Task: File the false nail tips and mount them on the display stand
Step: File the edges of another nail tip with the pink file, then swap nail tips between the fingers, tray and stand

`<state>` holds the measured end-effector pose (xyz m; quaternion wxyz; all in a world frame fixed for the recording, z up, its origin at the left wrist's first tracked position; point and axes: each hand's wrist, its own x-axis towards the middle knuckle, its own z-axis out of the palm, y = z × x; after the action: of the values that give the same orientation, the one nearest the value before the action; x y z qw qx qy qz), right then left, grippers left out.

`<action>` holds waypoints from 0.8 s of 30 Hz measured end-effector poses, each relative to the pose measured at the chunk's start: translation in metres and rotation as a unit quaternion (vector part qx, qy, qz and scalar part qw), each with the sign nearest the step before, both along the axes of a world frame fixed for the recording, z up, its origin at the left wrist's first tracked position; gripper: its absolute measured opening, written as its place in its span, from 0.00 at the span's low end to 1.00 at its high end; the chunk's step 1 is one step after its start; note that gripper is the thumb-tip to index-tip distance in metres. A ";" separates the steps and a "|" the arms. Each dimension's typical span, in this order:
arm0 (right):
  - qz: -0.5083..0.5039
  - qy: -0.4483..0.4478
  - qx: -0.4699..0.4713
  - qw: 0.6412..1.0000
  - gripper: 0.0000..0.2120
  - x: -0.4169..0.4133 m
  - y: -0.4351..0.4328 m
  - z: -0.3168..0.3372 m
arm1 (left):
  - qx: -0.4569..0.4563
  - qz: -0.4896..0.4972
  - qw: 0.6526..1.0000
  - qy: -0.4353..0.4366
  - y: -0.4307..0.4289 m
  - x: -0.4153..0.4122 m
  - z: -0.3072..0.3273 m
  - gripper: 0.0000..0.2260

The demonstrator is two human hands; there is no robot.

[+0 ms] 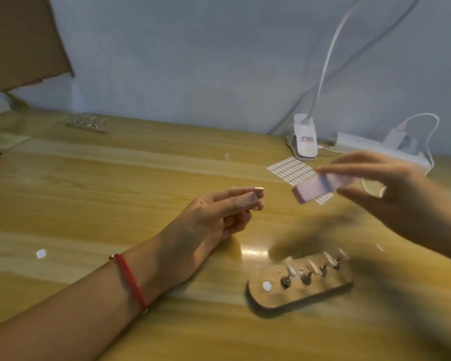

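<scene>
head camera looks down on a wooden counter (115,178). the left hand (219,214) is raised a little above it, with a red string bracelet (130,280) on the wrist, and its thumb and fingers are pinched narrow on a small pale thing at the fingertips (probably a false nail tip (258,189), it is too small to be sure). the right hand (401,194) is blurred and holds a pale pink buffer block (320,187) between thumb and fingers, well apart from the left hand. under the block lies a sheet of small white oval stickers (289,169). nearer to the person stands an oval wooden display stand (297,290) with small metal posts, and several nail tips (314,267) are mounted on them. a second stand (89,123) is far at the back left. a white clip lamp (305,139) and a power strip (370,147) are at the wall.
</scene>
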<state>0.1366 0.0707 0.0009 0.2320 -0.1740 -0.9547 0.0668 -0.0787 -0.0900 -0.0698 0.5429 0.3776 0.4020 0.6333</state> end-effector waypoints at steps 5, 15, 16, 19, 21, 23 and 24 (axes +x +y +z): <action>-0.053 -0.240 0.001 0.969 0.22 -0.023 0.009 -0.009 | -0.007 0.018 0.999 -0.029 0.003 0.001 -0.001 0.15; -0.012 -0.090 -0.050 0.995 0.14 -0.181 0.036 -0.014 | -0.008 0.038 0.999 -0.025 0.003 0.004 0.000 0.09; -0.015 -0.096 -0.057 0.994 0.14 -0.192 0.039 -0.017 | -0.008 0.040 0.999 -0.027 0.002 0.005 0.001 0.09; -0.013 -0.127 -0.045 0.991 0.12 -0.214 0.045 -0.026 | -0.002 0.043 0.998 -0.045 0.001 0.007 0.004 0.08; -0.007 -0.136 -0.041 0.990 0.11 -0.219 0.045 -0.029 | -0.005 0.045 0.998 -0.048 0.000 0.009 0.006 0.06; -0.004 -0.127 -0.062 0.990 0.10 -0.220 0.046 -0.029 | -0.010 0.052 0.997 -0.048 -0.001 0.010 0.008 0.04; -0.005 -0.120 -0.076 0.990 0.09 -0.218 0.046 -0.028 | -0.011 0.057 0.997 -0.050 -0.002 0.011 0.009 0.04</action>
<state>-0.0818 0.1170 -0.0266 0.1024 -0.2028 -0.9668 0.1169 -0.0674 -0.0920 -0.0611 0.5295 0.3158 0.4023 0.6768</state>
